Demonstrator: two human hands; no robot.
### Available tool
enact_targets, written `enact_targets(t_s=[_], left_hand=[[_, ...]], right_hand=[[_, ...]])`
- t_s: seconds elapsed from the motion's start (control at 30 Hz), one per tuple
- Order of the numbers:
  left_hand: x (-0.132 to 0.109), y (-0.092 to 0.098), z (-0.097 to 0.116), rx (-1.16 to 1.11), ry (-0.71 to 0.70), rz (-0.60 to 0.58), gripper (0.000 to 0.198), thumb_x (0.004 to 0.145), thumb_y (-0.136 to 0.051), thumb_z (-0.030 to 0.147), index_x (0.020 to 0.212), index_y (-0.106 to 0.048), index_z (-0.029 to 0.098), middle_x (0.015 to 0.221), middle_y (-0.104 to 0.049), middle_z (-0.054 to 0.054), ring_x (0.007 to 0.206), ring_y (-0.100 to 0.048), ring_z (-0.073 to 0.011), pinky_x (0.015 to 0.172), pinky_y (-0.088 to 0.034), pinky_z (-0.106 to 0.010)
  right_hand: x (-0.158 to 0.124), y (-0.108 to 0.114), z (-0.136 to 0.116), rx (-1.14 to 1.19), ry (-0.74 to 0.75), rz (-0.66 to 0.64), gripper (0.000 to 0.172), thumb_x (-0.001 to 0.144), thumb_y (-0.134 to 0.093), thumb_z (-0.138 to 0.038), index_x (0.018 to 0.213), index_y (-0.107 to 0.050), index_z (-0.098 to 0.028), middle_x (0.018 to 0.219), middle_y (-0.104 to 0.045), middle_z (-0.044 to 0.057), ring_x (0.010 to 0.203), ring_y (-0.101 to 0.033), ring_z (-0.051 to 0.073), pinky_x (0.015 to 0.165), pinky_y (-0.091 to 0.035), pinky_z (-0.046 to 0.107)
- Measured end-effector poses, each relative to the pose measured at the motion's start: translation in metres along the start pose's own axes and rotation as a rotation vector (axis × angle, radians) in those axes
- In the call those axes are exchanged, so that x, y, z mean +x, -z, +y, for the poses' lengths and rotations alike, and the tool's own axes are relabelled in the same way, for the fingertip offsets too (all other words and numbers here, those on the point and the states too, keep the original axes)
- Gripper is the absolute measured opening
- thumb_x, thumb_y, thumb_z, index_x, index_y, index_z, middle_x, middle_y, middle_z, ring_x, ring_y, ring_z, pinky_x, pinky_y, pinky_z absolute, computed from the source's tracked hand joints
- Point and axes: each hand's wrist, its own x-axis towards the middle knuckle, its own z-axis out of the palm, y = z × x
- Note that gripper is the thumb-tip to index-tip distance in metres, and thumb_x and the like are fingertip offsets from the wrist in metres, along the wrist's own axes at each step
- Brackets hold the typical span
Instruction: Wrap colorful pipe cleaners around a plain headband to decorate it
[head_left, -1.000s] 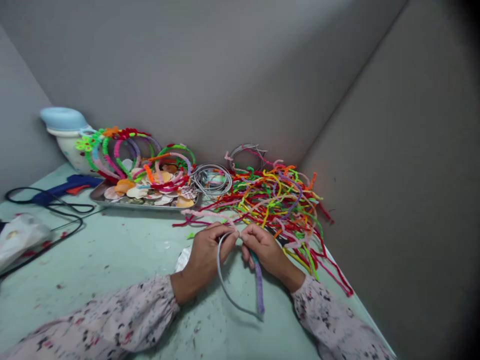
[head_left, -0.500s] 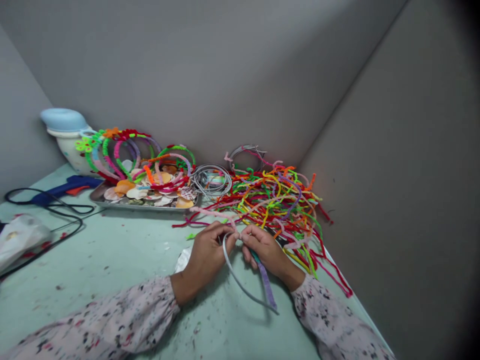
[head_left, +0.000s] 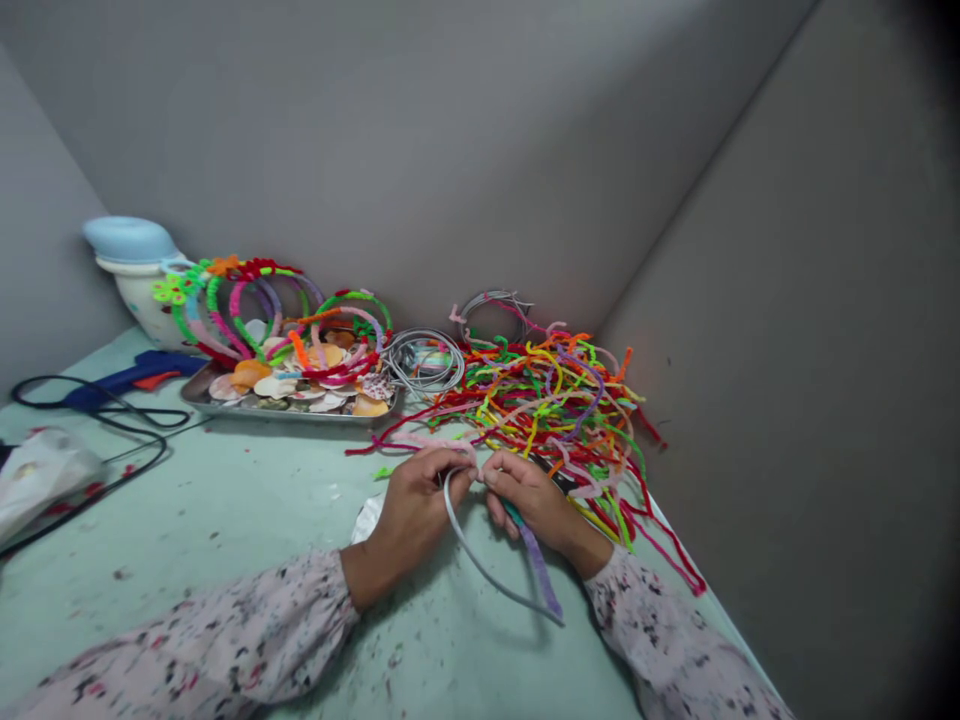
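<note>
A grey wire hoop [head_left: 486, 573] curves down between my hands, and its far end meets a section wrapped in purple pipe cleaner [head_left: 539, 566], with teal showing higher up. My left hand [head_left: 417, 513] is closed, pinching the bare grey part. My right hand [head_left: 534, 503] is closed around the wrapped part, its thumb and index finger meeting the left fingertips. From the pinch a pink pipe cleaner [head_left: 439, 441] rises and trails off to the left. The spot where it meets the hoop is mostly hidden by my fingers.
Behind my hands lies a heap of coloured pipe cleaners [head_left: 540, 395]. Beside it are coiled grey wires [head_left: 424, 362]. A metal tray [head_left: 289, 416] carries seashells and wrapped headbands. Further left are a blue glue gun [head_left: 112, 385], its black cord and a blue-lidded container [head_left: 135, 285].
The pink pipe cleaner's loose end has shifted a little right and lower, and curves more near my fingers. The hoop's lower end has swung slightly right. Both hands keep their grip.
</note>
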Motion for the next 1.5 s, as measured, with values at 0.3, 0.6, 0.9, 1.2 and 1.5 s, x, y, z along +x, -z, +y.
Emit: enact_targets(t_s=[0.3,0.6,0.9,1.2,1.5], left_hand=[[-0.002,0.001,-0.001,0.025,-0.038,-0.029,0.011,0.081,-0.058,0.017,0.082,-0.069,0.019,0.086,-0.069,-0.004,0.083,-0.062,-0.0161,0.077,-0.049,-0.028],[-0.001,0.001,0.002,0.07,-0.029,-0.013,0.013,0.083,-0.056,0.02,0.087,-0.068,0.019,0.088,-0.068,-0.005,0.084,-0.062,-0.0166,0.078,-0.049,-0.029],[-0.001,0.003,0.002,0.076,-0.043,-0.075,0.018,0.086,-0.052,0.021,0.087,-0.07,0.019,0.083,-0.069,-0.004,0.078,-0.062,-0.0164,0.072,-0.049,-0.028],[-0.001,0.002,0.002,0.103,-0.04,-0.108,0.022,0.088,-0.049,0.025,0.086,-0.07,0.02,0.083,-0.069,-0.004,0.081,-0.06,-0.0174,0.072,-0.047,-0.029],[-0.002,0.004,0.006,0.09,-0.063,-0.1,0.019,0.088,-0.049,0.022,0.088,-0.068,0.019,0.085,-0.066,-0.005,0.082,-0.06,-0.0175,0.073,-0.046,-0.03]], right_hand=[[0.0,0.004,0.002,0.038,-0.021,-0.015,0.026,0.088,-0.052,-0.044,0.085,-0.048,-0.019,0.05,-0.054,-0.007,0.032,-0.042,0.006,0.033,-0.029,0.015],[0.001,0.004,0.002,0.067,-0.005,0.0,0.026,0.088,-0.052,-0.044,0.083,-0.048,-0.019,0.05,-0.054,-0.007,0.031,-0.041,0.006,0.032,-0.028,0.015],[0.0,0.005,0.001,0.053,-0.022,-0.016,0.027,0.088,-0.052,-0.045,0.085,-0.049,-0.019,0.05,-0.053,-0.007,0.032,-0.041,0.005,0.033,-0.028,0.015],[0.0,0.007,0.001,0.072,-0.032,-0.042,0.029,0.085,-0.054,-0.047,0.084,-0.047,-0.019,0.049,-0.053,-0.008,0.031,-0.04,0.005,0.032,-0.026,0.016],[0.0,0.007,0.0,0.092,-0.033,-0.045,0.026,0.087,-0.053,-0.044,0.084,-0.048,-0.019,0.049,-0.052,-0.008,0.03,-0.04,0.005,0.031,-0.026,0.016]])
